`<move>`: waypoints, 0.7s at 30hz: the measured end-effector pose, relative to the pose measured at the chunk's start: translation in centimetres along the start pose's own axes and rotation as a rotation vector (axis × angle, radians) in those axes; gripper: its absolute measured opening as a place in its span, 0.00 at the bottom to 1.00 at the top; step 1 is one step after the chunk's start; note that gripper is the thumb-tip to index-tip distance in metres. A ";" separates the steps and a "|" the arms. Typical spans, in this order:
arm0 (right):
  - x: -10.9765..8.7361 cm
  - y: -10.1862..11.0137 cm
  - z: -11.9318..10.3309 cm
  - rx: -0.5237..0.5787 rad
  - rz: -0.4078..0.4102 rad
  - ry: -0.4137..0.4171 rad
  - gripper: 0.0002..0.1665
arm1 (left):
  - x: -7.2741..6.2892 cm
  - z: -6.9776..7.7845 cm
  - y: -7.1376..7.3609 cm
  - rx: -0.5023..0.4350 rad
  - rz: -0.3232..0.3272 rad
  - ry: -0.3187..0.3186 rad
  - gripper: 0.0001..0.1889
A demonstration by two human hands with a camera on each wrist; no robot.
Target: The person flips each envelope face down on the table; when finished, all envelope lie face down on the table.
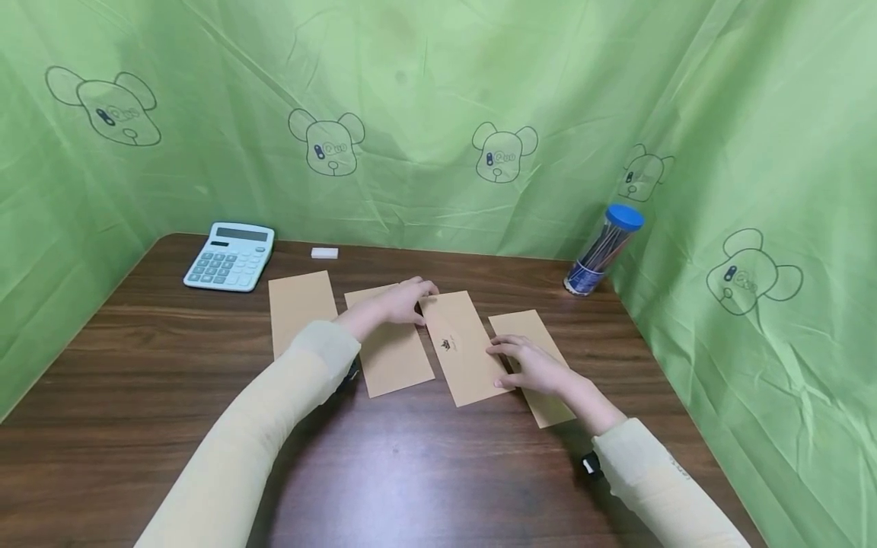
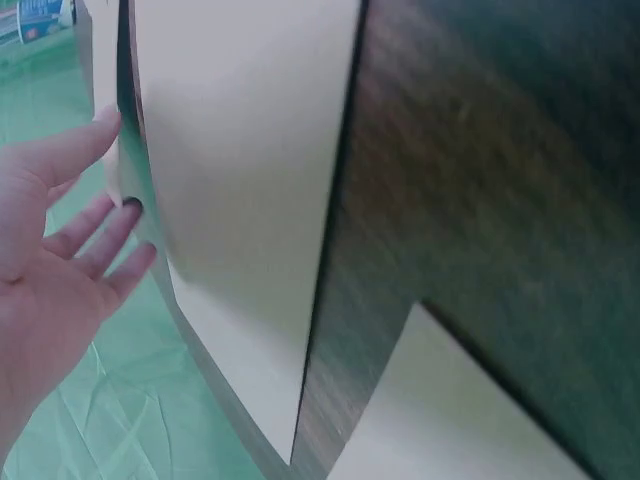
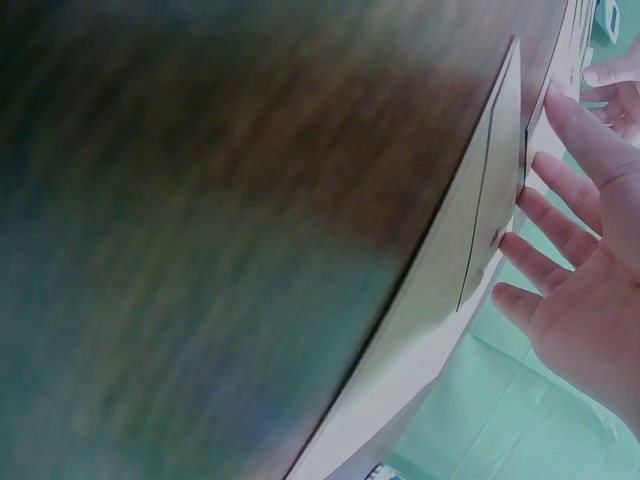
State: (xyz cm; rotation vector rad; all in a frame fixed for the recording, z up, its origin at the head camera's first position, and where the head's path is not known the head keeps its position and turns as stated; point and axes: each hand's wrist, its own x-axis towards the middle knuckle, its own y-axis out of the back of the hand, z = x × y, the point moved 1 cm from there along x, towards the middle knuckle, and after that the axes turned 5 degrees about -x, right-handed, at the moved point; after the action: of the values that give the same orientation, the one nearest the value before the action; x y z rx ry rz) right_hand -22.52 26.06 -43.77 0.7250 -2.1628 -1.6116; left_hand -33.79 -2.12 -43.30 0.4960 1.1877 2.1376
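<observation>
A tan envelope with a small crown emblem [image 1: 466, 377] lies on the table between both hands. The left hand [image 1: 397, 301] reaches across a plain tan envelope [image 1: 397, 361], its thumb and fingers at the emblem envelope's far left corner. In the left wrist view, the fingers [image 2: 110, 240] extend past that envelope's edge. Nearer the body, the right hand [image 1: 530, 369] has its fingertips along the right edge and its thumb by the near right corner. Another tan envelope [image 1: 530, 323] is partly hidden beneath this hand. In the right wrist view, the fingers [image 3: 565, 225] are spread and nearly straight.
Farthest left is one more tan envelope [image 1: 301, 304], partly covered by the left sleeve. A light blue calculator [image 1: 229, 257] and a small white block [image 1: 325, 253] sit along the back. A blue-lidded clear tube [image 1: 603, 250] stands back right. Green curtains [image 1: 411, 205] border the table [image 1: 390, 472].
</observation>
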 end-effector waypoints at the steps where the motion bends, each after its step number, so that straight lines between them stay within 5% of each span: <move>1: 0.0 0.0 0.0 -0.005 -0.001 0.001 0.35 | 0.1 -0.1 0.1 0.006 0.006 -0.018 0.31; 15: 0.6 1.7 -0.9 0.016 -0.109 0.003 0.32 | 0.6 -0.5 0.8 0.051 0.124 -0.119 0.12; 21: 0.9 2.3 -2.0 0.038 -0.041 0.092 0.33 | 0.4 -0.5 0.9 -0.002 0.165 -0.179 0.08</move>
State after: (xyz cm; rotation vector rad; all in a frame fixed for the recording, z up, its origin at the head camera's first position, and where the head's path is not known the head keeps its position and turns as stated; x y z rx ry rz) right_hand -22.56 24.47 -41.05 0.8430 -2.1310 -1.5300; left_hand -34.65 -2.48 -42.76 0.7913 1.0762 2.1783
